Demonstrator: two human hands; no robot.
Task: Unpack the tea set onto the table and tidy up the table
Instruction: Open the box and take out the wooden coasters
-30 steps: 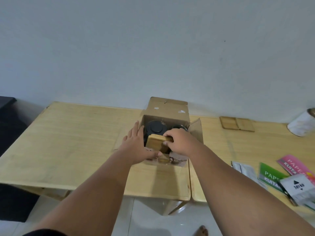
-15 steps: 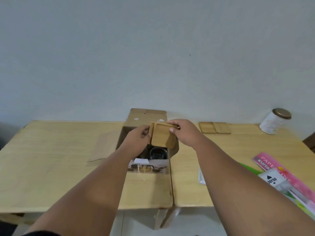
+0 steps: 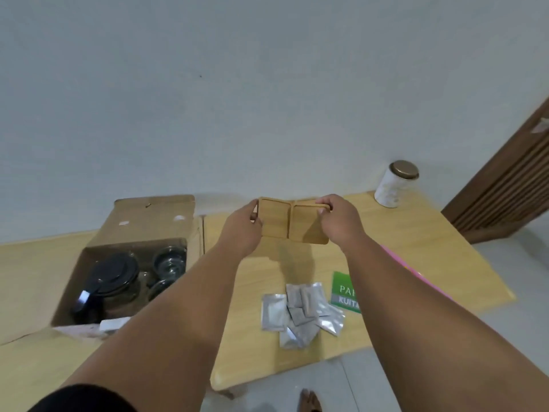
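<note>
Above the right wooden table (image 3: 416,263), near the wall, I hold two square wooden coasters side by side. My left hand (image 3: 242,228) grips the left coaster (image 3: 273,220) and my right hand (image 3: 338,221) grips the right coaster (image 3: 309,224). The coasters that lay there before are hidden behind them. To the left stands the open cardboard box (image 3: 148,218). Inside it sit a glass teapot with a black lid (image 3: 111,281) and glass cups (image 3: 170,260).
Several silver sachets (image 3: 300,310) lie in a heap near the table's front. A green paper pack (image 3: 344,292) and a pink one (image 3: 413,269) lie partly under my right arm. A white tin with a bronze lid (image 3: 395,185) stands at the back right. A brown slatted door (image 3: 505,188) is at far right.
Both hands lifted the wooden coasters out of the box and carried them right, to the back of the right table. They now hold one coaster each, side by side. The view swung right.
</note>
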